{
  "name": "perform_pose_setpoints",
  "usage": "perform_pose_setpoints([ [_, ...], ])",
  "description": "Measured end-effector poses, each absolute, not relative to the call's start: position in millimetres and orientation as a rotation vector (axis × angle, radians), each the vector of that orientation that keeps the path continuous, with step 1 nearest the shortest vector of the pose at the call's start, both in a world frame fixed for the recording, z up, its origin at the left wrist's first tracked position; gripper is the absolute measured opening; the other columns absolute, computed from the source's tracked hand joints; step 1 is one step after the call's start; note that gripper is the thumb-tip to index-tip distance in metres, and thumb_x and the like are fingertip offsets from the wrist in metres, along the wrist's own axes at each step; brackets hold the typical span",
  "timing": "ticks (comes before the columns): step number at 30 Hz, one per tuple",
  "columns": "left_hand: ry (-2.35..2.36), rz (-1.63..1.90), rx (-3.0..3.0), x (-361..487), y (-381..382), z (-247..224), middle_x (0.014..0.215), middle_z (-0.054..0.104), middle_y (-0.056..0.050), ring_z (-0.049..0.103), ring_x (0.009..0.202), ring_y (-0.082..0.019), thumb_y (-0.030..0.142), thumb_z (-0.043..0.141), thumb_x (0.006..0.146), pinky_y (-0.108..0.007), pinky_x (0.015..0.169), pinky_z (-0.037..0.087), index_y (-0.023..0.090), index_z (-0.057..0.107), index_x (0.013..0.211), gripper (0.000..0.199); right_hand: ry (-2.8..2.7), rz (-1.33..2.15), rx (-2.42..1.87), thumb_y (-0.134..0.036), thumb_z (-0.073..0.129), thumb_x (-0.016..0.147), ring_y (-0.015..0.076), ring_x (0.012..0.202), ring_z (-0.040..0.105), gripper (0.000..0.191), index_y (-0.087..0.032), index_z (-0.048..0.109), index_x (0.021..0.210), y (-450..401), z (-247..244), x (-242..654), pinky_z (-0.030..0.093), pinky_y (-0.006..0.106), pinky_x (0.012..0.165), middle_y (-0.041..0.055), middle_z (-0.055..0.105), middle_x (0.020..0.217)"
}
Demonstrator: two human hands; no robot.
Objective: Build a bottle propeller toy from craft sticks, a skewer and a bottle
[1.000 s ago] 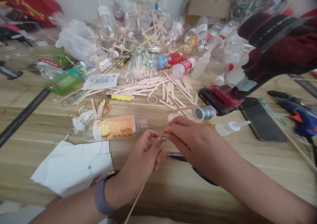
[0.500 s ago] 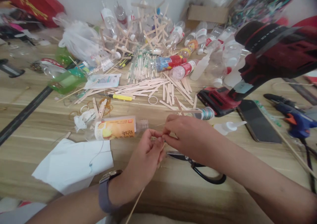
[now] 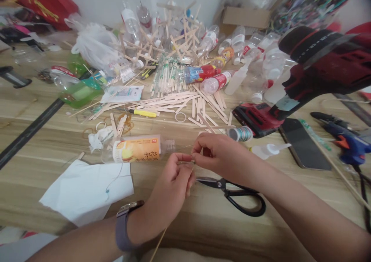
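Observation:
My left hand (image 3: 176, 184), a watch on its wrist, is closed around a thin wooden stick (image 3: 159, 243) that runs down toward the front edge. Thumb and forefinger of my right hand (image 3: 210, 152) pinch together at the stick's upper end, touching the left fingertips. What they pinch is too small to make out; a fine strand shows just left of them. Black-handled scissors (image 3: 246, 202) lie under my right forearm. Left of my hands a clear bottle with an orange label (image 3: 139, 149) lies on its side. A thread spool (image 3: 240, 133) rests beyond my right hand.
A red cordless drill (image 3: 261, 117) stands at right, near a phone (image 3: 304, 144) and a blue glue gun (image 3: 346, 138). A small glue bottle (image 3: 268, 150) lies by my right forearm. Craft sticks (image 3: 171, 101) and plastic bottles crowd the back. White paper (image 3: 87, 188) lies at left.
My right fingers have shifted slightly and their grip looks more raised and curled. Both hands stay together at the stick's end. The whole view has moved a little.

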State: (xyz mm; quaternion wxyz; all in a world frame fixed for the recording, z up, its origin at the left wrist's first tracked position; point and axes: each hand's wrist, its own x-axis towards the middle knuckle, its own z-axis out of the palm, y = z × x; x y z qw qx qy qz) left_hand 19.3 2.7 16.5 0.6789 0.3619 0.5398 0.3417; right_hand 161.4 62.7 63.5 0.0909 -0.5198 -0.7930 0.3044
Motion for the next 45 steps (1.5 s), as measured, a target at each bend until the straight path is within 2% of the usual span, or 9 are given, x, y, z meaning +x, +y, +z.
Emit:
perform_pose_setpoints([
  [5,1.212,0.766,0.781,19.6,2.7,18.3,0.054,0.042,0.009,0.037,0.049,-0.009,0.029,0.044,0.088,-0.02,0.046,0.029,0.02,0.048,0.098,0.014,-2.278,0.959,-1.494,-0.01,0.057,0.074,0.0097,0.055,0.049,0.011,-0.018,0.06,0.066,62.4,61.1,161.4,0.035,0.022,0.051,-0.0008,0.06,0.07],
  [9,1.188,0.773,0.784,20.6,3.5,18.0,0.054,0.042,0.009,0.037,0.048,-0.008,0.032,0.044,0.088,-0.02,0.046,0.028,0.019,0.049,0.091,0.013,-2.251,0.981,-1.411,-0.009,0.056,0.075,0.0068,0.052,0.047,0.012,-0.018,0.061,0.068,60.6,57.6,162.5,0.034,0.021,0.049,-0.0008,0.058,0.076],
  [19,1.189,0.764,0.781,20.9,3.5,13.9,0.052,0.039,0.01,0.034,0.044,-0.006,0.04,0.043,0.091,-0.019,0.042,0.027,0.021,0.042,0.079,0.023,-2.155,0.92,-1.315,-0.012,0.054,0.078,0.0086,0.053,0.044,0.012,-0.019,0.058,0.07,46.7,46.6,165.1,0.034,0.021,0.047,-0.003,0.05,0.067],
  [30,1.134,0.789,0.742,22.8,1.9,12.1,0.049,0.037,0.01,0.032,0.043,-0.007,0.039,0.045,0.089,-0.018,0.04,0.028,0.021,0.044,0.078,0.022,-2.004,0.672,-1.295,-0.009,0.048,0.079,0.0081,0.049,0.045,0.013,-0.019,0.054,0.072,17.8,30.4,163.3,0.034,0.02,0.042,-0.001,0.049,0.068],
  [36,1.085,0.757,0.609,24.2,2.5,15.8,0.047,0.035,0.011,0.027,0.041,-0.006,0.034,0.046,0.087,-0.017,0.038,0.023,0.021,0.043,0.074,0.019,-2.012,0.508,-1.275,-0.009,0.049,0.081,0.008,0.05,0.046,0.012,-0.018,0.054,0.075,8.1,19.9,160.6,0.037,0.02,0.044,0.0005,0.05,0.072],
  [45,1.068,0.768,0.549,24.9,1.8,16.8,0.046,0.035,0.011,0.027,0.041,-0.005,0.032,0.049,0.083,-0.016,0.038,0.022,0.021,0.044,0.073,0.016,-1.924,0.511,-1.268,-0.008,0.05,0.082,0.0102,0.052,0.05,0.014,-0.019,0.057,0.076,1.5,9.1,157.1,0.041,0.021,0.046,-0.0001,0.052,0.068],
])
